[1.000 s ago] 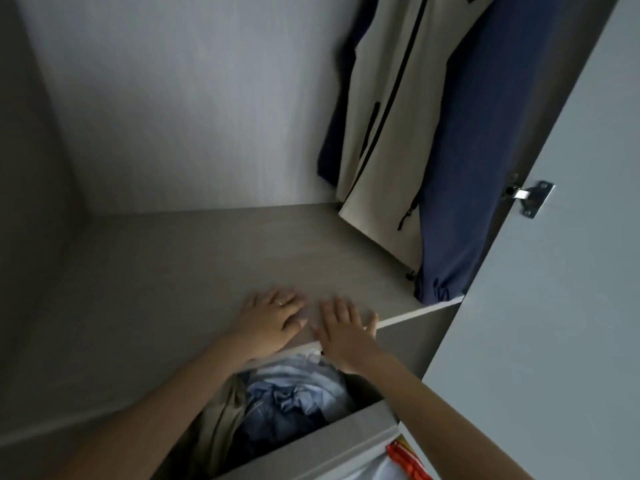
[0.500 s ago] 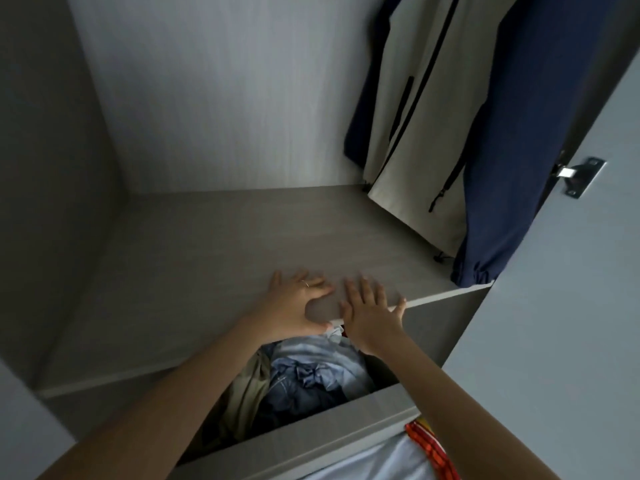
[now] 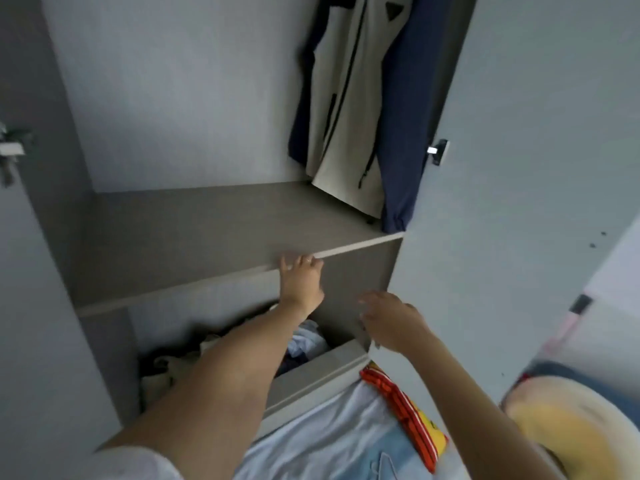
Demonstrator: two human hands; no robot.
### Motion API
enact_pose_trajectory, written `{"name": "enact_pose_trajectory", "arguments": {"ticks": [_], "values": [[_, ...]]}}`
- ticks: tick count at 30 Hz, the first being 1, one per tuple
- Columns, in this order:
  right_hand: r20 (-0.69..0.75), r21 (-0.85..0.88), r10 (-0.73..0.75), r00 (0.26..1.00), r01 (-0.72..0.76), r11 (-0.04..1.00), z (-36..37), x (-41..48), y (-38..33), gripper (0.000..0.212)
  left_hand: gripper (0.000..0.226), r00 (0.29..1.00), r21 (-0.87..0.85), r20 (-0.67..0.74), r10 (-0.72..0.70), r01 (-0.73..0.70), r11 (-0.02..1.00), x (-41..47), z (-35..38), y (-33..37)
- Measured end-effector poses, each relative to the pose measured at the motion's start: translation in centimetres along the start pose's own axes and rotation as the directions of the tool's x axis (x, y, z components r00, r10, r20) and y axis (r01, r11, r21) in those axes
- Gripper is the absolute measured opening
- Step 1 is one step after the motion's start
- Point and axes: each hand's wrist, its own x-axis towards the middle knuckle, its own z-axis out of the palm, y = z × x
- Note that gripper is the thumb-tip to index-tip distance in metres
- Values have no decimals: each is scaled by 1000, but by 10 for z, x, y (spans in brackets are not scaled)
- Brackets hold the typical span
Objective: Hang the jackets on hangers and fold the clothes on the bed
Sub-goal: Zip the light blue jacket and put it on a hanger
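Observation:
A navy and cream jacket (image 3: 349,109) hangs at the upper right inside the open wardrobe. My left hand (image 3: 300,282) reaches forward with its fingers resting on the front edge of the grey shelf (image 3: 194,237). My right hand (image 3: 391,318) hovers lower and to the right, fingers relaxed and holding nothing, close to the edge of the wardrobe door (image 3: 519,168). Below the shelf an open compartment (image 3: 318,372) holds a heap of crumpled clothes (image 3: 304,344), blue, cream and dark.
The pale wardrobe door stands open on the right with a metal hinge (image 3: 438,151). A second hinge (image 3: 10,150) shows at the left edge. A red and yellow striped cloth (image 3: 405,407) and a yellow blurred object (image 3: 571,424) lie at the bottom right.
Both hands lay flat on the shelf edge before. My right hand has come off it and drawn back towards the door. The view has pulled back and risen.

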Motion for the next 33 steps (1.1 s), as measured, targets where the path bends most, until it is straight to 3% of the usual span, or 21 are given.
{"name": "enact_pose_trajectory", "arguments": {"ticks": [2,5,9,11,15,19,24,27,30,32,33], "values": [[-28,96,148,989,-145,985,5,-63,28,37,35,992,-165,-36,121,-126,978,-32,11,58],[-24,198,334,942,-323,925,27,-156,67,30,30,939,-395,-69,336,-335,855,-85,25,133],[52,338,555,830,-538,772,85,-284,108,29,35,782,-567,7,624,-511,647,-192,52,220],[92,472,646,758,-604,642,126,-334,122,29,34,691,-629,86,718,-521,577,-248,72,244],[343,602,789,510,-764,232,224,-440,121,24,36,466,-711,299,833,-474,520,-347,132,267],[556,530,759,339,-848,-9,323,-552,93,25,21,318,-757,510,799,-276,592,-444,199,272],[705,373,700,110,-898,-235,429,-687,85,33,40,137,-712,664,735,-185,678,-581,284,279],[731,336,682,19,-880,-336,471,-755,89,34,63,19,-631,743,669,-312,710,-650,323,295],[724,316,687,-59,-857,-407,513,-820,101,35,99,-81,-466,868,489,-468,751,-707,359,321],[682,341,723,-112,-826,-450,535,-851,111,41,120,-97,-386,913,395,-515,765,-734,377,333],[678,348,723,-133,-808,-476,549,-864,117,45,132,-70,-339,931,359,-534,775,-750,385,334]]}}
